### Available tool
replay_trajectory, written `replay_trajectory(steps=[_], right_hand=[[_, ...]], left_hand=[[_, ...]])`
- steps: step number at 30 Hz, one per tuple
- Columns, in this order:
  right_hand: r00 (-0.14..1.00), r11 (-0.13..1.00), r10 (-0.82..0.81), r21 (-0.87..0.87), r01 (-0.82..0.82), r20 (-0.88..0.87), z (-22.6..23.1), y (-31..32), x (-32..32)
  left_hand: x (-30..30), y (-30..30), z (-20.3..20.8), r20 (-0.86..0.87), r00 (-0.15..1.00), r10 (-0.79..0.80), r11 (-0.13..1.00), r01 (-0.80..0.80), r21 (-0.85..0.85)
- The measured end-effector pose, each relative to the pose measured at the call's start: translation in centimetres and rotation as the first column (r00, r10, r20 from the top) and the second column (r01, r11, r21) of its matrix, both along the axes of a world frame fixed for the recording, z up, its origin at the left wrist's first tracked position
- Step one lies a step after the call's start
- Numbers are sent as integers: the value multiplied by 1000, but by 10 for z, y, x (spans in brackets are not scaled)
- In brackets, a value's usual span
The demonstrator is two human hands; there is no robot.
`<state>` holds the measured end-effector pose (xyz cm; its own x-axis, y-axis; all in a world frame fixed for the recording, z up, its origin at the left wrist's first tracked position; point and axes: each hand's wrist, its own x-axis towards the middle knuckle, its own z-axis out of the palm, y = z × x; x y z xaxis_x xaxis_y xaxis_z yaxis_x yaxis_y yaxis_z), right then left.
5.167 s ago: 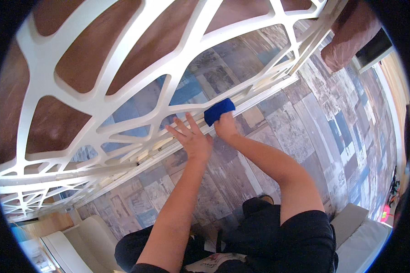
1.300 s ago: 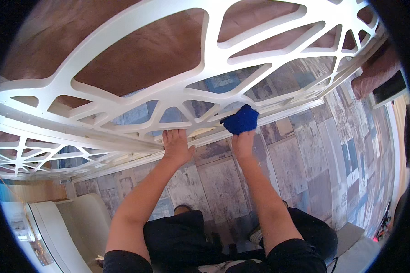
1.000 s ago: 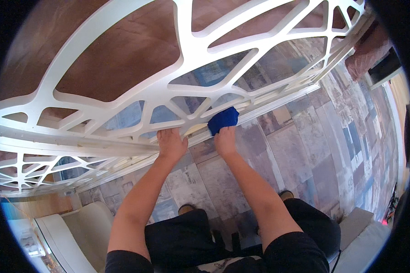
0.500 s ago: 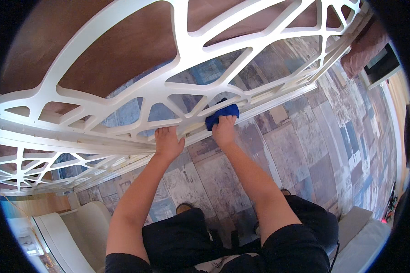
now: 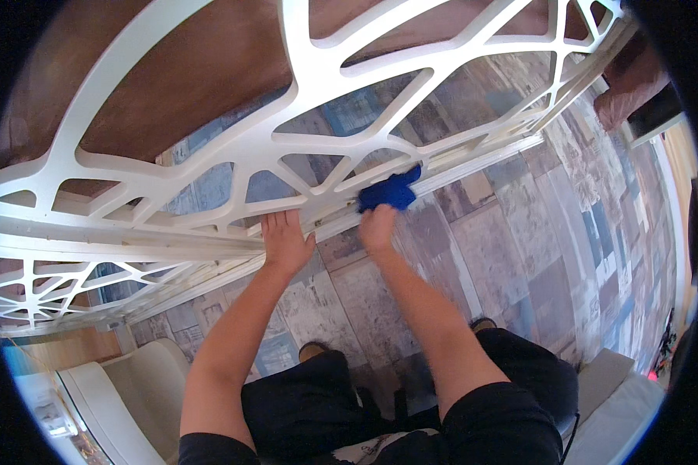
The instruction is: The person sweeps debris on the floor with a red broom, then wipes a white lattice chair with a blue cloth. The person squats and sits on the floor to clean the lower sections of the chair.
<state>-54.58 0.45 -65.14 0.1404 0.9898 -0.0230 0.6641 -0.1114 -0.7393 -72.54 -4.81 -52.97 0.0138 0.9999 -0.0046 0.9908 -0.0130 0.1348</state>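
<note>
A white cut-out lattice panel (image 5: 248, 151) stands before me, its openings showing brown fabric and patterned floor behind. My left hand (image 5: 287, 242) rests on the panel's lower edge, fingers stretched out and reaching over the rim, with nothing held. To its right, my right hand (image 5: 378, 229) is closed on a blue cloth (image 5: 390, 191). The cloth is bunched against the lower bar of the panel, and part of it sticks up toward the far right. My right fingertips are partly hidden by the cloth.
Patchwork-patterned floor (image 5: 504, 256) spreads below and to the right. A white base rail (image 5: 473, 167) runs along the panel's foot. At lower left stands a cream-coloured curved chair (image 5: 143, 372). A second lattice section (image 5: 54, 287) continues at left. Brown fabric (image 5: 632, 85) hangs at upper right.
The blue cloth has shifted slightly right and spread out, with one end now sticking up. My right hand has moved a little lower. The left hand stays at the panel's edge.
</note>
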Motion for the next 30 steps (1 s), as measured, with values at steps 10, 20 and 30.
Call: replay_trajectory(steps=[10,20,30], right_hand=[[772,918,366,-65,-392,519,-27,16,8],[854,927,374,-156,-340,361,-2,36,35],[950,894,311,349,-279,-38,-16,-66,-71]], left_hand=[[30,-25,-22,87,996,29,1000,-29,2],[25,-28,-20,87,996,-17,1000,19,-16],[11,-32,-28,159,983,-98,984,71,163]])
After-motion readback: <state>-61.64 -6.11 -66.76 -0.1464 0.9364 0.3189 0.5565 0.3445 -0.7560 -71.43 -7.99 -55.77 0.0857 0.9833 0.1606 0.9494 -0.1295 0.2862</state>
